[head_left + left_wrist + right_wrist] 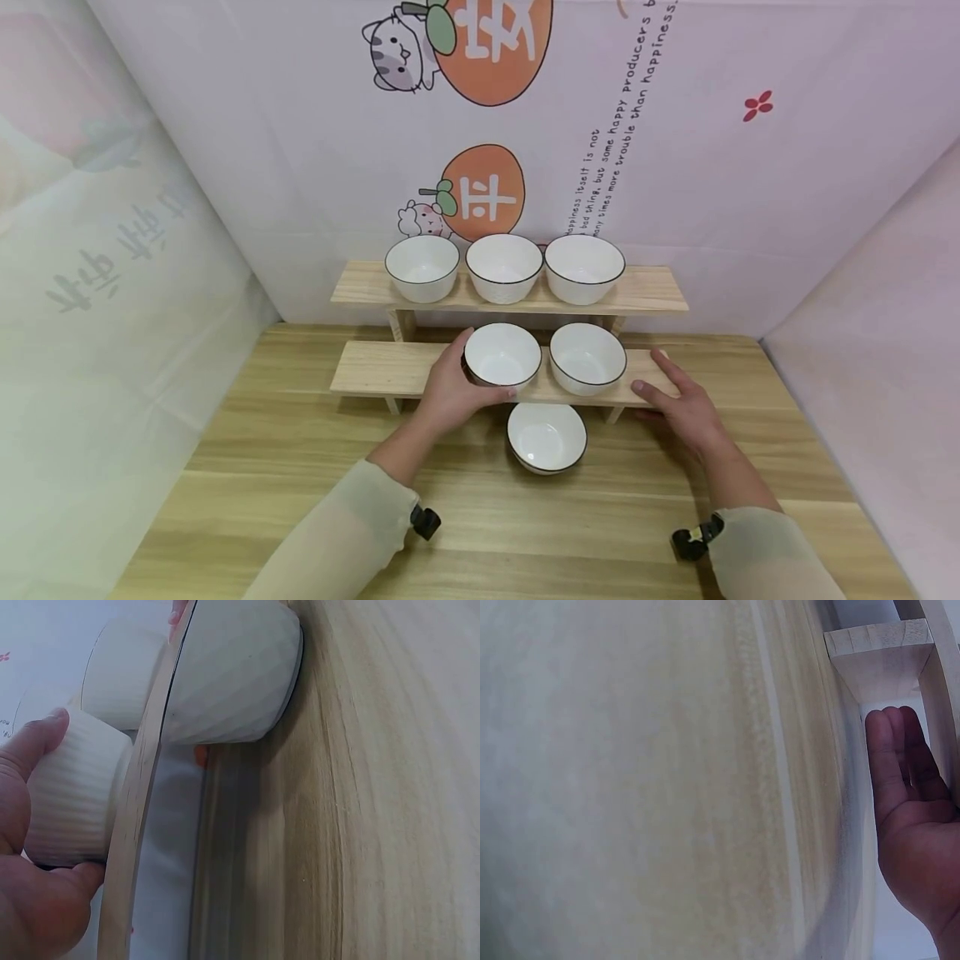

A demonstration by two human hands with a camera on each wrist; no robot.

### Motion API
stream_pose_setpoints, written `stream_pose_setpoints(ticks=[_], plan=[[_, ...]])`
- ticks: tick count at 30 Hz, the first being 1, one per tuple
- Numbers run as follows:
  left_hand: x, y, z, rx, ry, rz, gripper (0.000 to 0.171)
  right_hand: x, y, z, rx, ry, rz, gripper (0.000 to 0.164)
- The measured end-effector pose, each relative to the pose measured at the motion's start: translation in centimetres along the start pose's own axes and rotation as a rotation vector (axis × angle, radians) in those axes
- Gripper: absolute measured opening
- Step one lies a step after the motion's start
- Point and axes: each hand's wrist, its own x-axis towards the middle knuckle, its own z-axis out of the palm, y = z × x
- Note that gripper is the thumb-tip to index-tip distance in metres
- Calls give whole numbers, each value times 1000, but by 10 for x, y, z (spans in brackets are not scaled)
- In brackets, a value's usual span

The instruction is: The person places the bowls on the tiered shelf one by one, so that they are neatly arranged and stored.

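Note:
In the head view my left hand [459,385] holds a white, dark-rimmed bowl [502,354] on the lower wooden shelf [386,367], fingers round its left side and thumb at the front. The left wrist view shows thumb and fingers on the ribbed side of this bowl [75,791]. My right hand [686,408] grips the shelf's right end. Its thumb and index finger lie on top, while the right wrist view shows other fingers [885,757] reaching under the board. Just right of the held bowl stands a second bowl [588,358].
Three similar bowls, left [422,268], middle [504,268] and right [584,269], stand in a row on the upper shelf [360,285]. Another bowl [547,437] sits on the wooden table [300,467] before the lower shelf. Printed cloth [300,167] hangs behind.

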Motion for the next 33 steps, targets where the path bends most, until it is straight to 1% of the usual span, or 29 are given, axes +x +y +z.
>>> stream_pose_setpoints(ticks=[4,13,22,28,30,33], plan=[[3,0,3,12,5,-8,122,0,-1,0,10,-3,-2,92],[7,3,7,31,-9,7,122,-3,-3,-2,-27,8,-1,94],[9,3,8,7,-12,31,118,-1,-3,-2,-36,5,6,94],[6,2,7,-15,-24,-2,128,0,-3,-1,-29,3,12,94],[5,2,7,-29,-26,-10,128,-1,-3,-1,-21,2,13,94],[3,2,6,-74,-29,-20,127,-1,-3,-1,-23,-1,11,95]])
